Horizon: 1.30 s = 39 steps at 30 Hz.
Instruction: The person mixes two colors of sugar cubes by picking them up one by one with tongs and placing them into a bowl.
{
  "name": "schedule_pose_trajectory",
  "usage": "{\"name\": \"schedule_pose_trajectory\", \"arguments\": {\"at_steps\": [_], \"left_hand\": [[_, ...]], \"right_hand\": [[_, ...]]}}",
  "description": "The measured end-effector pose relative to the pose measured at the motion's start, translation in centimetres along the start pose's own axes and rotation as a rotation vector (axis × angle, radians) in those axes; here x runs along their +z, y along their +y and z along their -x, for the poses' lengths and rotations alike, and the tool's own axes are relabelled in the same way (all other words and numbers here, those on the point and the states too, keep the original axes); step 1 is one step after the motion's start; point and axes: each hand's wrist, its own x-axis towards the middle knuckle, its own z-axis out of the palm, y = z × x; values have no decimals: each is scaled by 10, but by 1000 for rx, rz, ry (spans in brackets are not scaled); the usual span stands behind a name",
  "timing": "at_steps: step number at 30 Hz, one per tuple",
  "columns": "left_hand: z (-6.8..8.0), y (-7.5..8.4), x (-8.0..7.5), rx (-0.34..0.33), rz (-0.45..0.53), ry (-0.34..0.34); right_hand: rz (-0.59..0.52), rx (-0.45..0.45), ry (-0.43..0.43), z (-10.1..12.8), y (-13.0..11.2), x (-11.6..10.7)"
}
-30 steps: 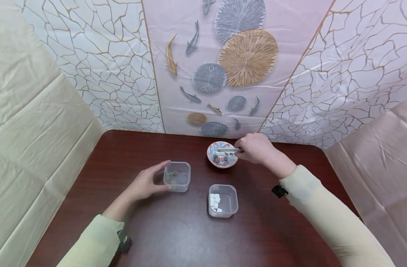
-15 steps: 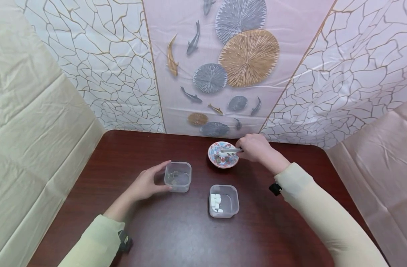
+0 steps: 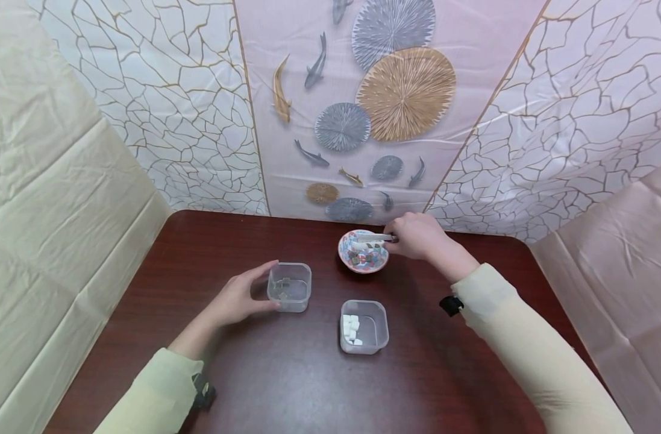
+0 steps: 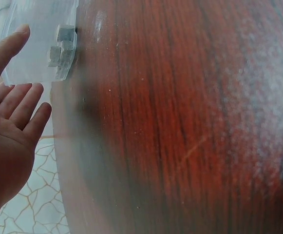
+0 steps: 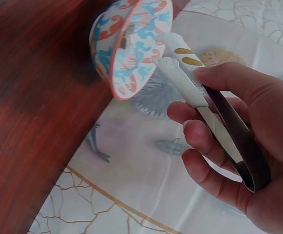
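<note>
At the back of the table, my right hand (image 3: pixel 417 236) holds small tongs (image 5: pixel 185 87) between thumb and fingers. They have white tips and a dark metal bend. The tips reach over a patterned red, blue and white bowl (image 3: pixel 363 270), with a gap between them in the right wrist view. Small dark cubes (image 3: pixel 357 260) lie inside this bowl. To the left, my left hand (image 3: pixel 238 298) grips a clear square plastic container (image 3: pixel 294 307), thumb on the near side and fingers on the far side. Several greyish cubes (image 4: pixel 65 34) sit in that container.
A second clear container (image 3: pixel 381 343) with several white cubes (image 3: pixel 349 325) stands in front of the bowl, right of the table's middle. The dark wooden table (image 3: pixel 287 386) ends at a patterned cloth backdrop (image 3: pixel 211 120), with cloth walls on both sides.
My right hand has shifted slightly, rising a little with the tongs over the bowl and turning them. The left hand and both containers have stayed in place.
</note>
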Motion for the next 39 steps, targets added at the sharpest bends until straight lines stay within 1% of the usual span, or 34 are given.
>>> {"name": "schedule_pose_trajectory", "arguments": {"at_steps": [5, 9, 14, 17, 22, 24, 30, 35, 39], "left_hand": [[1, 1, 0, 3, 2, 0], [0, 1, -1, 9, 0, -4], [-1, 1, -3, 16, -4, -4], [-1, 1, -3, 15, -9, -2], [-1, 1, -3, 15, -13, -3], [-1, 1, -2, 18, -15, -3], [-1, 0, -3, 22, -19, -5], [-1, 1, -3, 27, -18, -3], [-1, 2, -3, 25, -16, -1]], "right_hand": [[-20, -33, 43, 4, -5, -5], [-44, -81, 81, 7, -16, -13], [-47, -143, 111, 8, -36, -23], [-47, -176, 130, 7, -49, -24], [-65, -269, 175, 5, -70, -24], [-68, -297, 171, 4, -78, -25], [-40, -337, 108, -5, -97, -22], [-14, -386, 95, -12, -112, -17], [27, -396, 80, -18, -122, -12]]}}
